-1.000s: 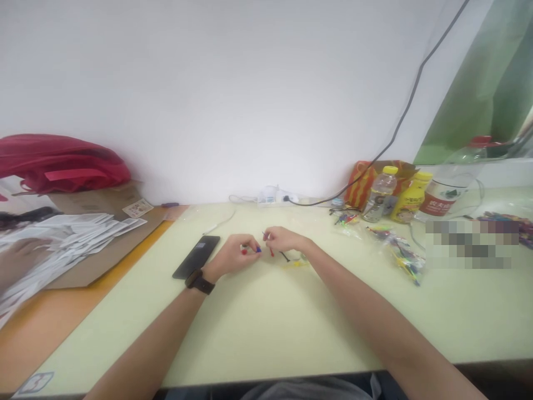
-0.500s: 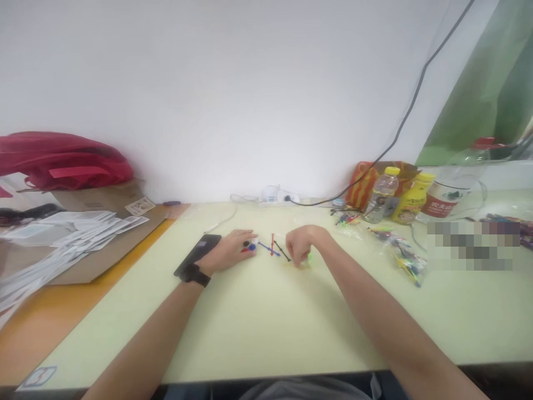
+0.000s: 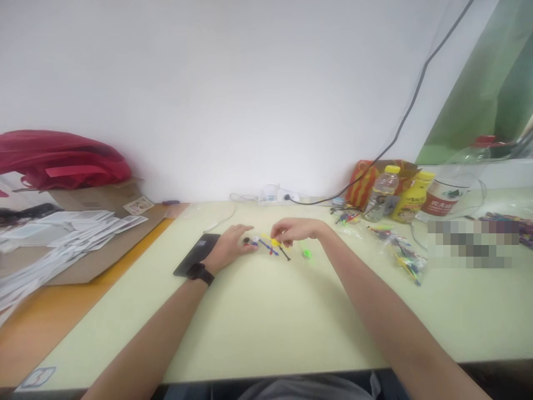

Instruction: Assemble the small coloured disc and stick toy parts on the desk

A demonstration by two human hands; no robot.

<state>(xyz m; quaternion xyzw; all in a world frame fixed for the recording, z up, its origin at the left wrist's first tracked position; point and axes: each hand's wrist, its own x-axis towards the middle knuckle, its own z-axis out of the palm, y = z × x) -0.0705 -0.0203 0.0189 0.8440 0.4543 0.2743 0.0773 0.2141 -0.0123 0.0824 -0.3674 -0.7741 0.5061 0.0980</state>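
My left hand [image 3: 229,247] rests on the table beside the phone. Its thumb and fingers are apart around a small cluster of round plastic pieces, among them a black piece [image 3: 246,240] and a white piece [image 3: 255,240]. My right hand [image 3: 296,229] pinches a yellow plastic piece [image 3: 275,243] over several thin sticks. Under it lie a blue stick [image 3: 266,247] and a black stick [image 3: 285,254]; a red stick is mostly covered. A bright green piece [image 3: 307,254] sits apart on the table, below my right wrist.
A black phone [image 3: 196,254] lies by my left wrist. Bagged colourful pieces [image 3: 406,264], a clear bottle [image 3: 381,194] and a yellow bottle [image 3: 412,197] stand or lie at the right. Cardboard [image 3: 104,250] with white strips is at the left; a power strip [image 3: 278,194] is against the wall.
My right hand has moved left and slightly up, carrying the yellow piece over the sticks and uncovering the green piece. The left hand's fingers have opened a little around the round pieces.
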